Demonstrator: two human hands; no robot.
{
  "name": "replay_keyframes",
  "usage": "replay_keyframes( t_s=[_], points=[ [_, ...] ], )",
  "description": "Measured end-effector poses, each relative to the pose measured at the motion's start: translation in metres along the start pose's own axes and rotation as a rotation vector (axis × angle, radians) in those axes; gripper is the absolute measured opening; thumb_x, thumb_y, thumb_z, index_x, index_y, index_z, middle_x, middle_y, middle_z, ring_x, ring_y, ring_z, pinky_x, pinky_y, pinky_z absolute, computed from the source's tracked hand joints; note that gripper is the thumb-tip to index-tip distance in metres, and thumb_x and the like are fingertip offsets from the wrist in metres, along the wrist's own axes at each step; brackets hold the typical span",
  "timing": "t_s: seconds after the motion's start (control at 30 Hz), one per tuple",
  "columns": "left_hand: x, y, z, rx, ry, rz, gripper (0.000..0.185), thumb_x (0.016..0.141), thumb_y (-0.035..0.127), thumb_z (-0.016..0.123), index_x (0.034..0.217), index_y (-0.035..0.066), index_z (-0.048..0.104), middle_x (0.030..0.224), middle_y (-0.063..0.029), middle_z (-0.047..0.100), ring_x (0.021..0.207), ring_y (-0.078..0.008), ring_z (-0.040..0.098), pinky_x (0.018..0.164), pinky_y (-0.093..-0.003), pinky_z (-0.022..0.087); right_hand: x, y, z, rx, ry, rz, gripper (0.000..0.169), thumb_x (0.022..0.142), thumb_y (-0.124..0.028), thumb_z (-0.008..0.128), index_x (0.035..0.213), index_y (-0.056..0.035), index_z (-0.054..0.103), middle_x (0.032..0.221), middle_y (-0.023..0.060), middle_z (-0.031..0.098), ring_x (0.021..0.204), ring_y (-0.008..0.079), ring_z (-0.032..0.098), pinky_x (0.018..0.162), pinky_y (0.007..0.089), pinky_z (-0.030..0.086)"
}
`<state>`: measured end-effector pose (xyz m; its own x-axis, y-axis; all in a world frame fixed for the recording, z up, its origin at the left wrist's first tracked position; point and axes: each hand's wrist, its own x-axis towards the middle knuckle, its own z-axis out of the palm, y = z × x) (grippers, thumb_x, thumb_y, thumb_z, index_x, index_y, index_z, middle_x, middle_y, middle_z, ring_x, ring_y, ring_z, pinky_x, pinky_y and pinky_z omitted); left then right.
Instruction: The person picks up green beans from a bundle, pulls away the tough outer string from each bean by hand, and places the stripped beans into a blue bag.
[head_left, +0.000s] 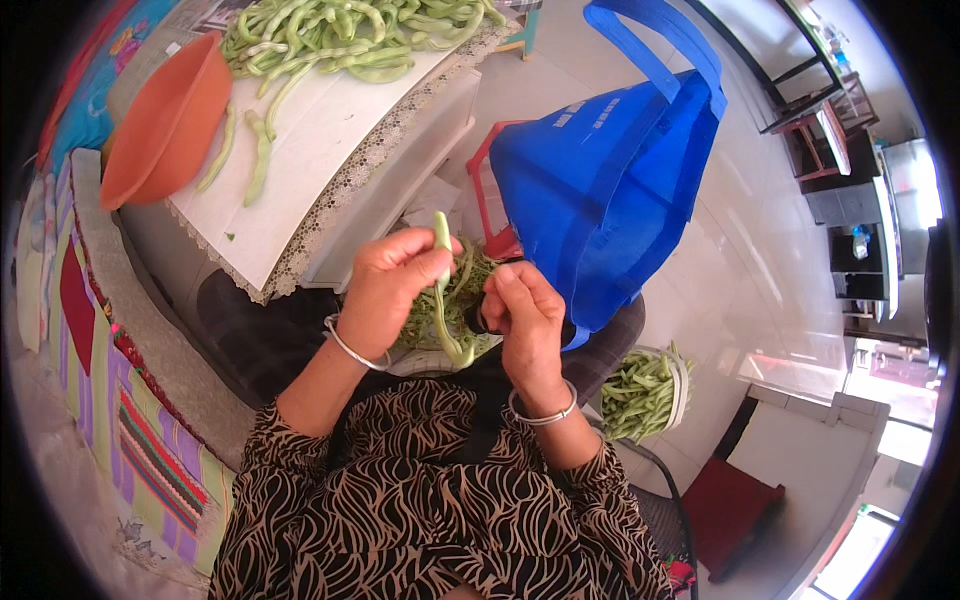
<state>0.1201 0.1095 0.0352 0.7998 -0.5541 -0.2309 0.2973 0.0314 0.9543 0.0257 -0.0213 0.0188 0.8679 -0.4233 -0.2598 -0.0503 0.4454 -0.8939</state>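
My left hand (401, 274) pinches a long green bean pod (442, 319) near its upper end, and the curved lower end hangs down over my lap. To the right, my right hand (525, 304) has its thumb pressed to its curled fingers; whether a small scrap is between them cannot be told. Beneath both hands, partly hidden by them, lies a heap of green trimmings (421, 319). A large pile of green bean pods (345, 30) lies on the white table (315, 142), with a few loose pods (259, 157) nearer its front edge.
An orange plastic basin (176, 127) is tilted at the table's left. A blue bag (600, 172) stands open beside a red plastic frame (480, 172), right of the table. At my right is a white-rimmed basket (681, 390) filled with beans (641, 397). A sofa (169, 322) is at left.
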Motion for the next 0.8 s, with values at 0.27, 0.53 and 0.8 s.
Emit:
replay_keyframes(
  t_s=[0.27,0.53,0.8],
  points=[
    [0.010,-0.005,-0.021,-0.114,0.157,0.039,0.017,0.088,0.014,0.058,0.094,-0.001,0.064,0.075,0.0015,0.057,0.061,-0.0036,0.043,0.054,-0.0173,0.033,-0.028,-0.020,-0.023,0.266,-0.076,-0.085,0.019,0.090,-0.017,0.052,0.080,-0.0014,0.052,0.059,0.0045,0.045,0.052,0.0147,0.043,0.048,0.0255,0.033],
    [0.025,-0.023,-0.036,0.085,0.338,0.162,0.013,0.087,0.010,0.058,0.095,0.000,0.063,0.078,0.0037,0.057,0.065,-0.0022,0.045,0.059,-0.0179,0.038,-0.026,-0.062,-0.038,0.292,-0.210,-0.335,0.018,0.086,-0.017,0.054,0.087,0.0004,0.052,0.061,0.0053,0.045,0.050,0.0155,0.041,0.044,0.0245,0.032],
    [0.018,-0.014,-0.027,0.318,0.171,0.247,0.008,0.085,0.004,0.061,0.087,-0.004,0.060,0.077,0.0023,0.056,0.068,-0.0031,0.048,0.062,-0.0193,0.040,-0.009,-0.014,-0.015,-0.488,-0.244,-0.119,0.023,0.089,-0.011,0.059,0.109,-0.0015,0.054,0.078,-0.0018,0.053,0.064,0.0048,0.046,0.052,0.0184,0.035]
  ],
)
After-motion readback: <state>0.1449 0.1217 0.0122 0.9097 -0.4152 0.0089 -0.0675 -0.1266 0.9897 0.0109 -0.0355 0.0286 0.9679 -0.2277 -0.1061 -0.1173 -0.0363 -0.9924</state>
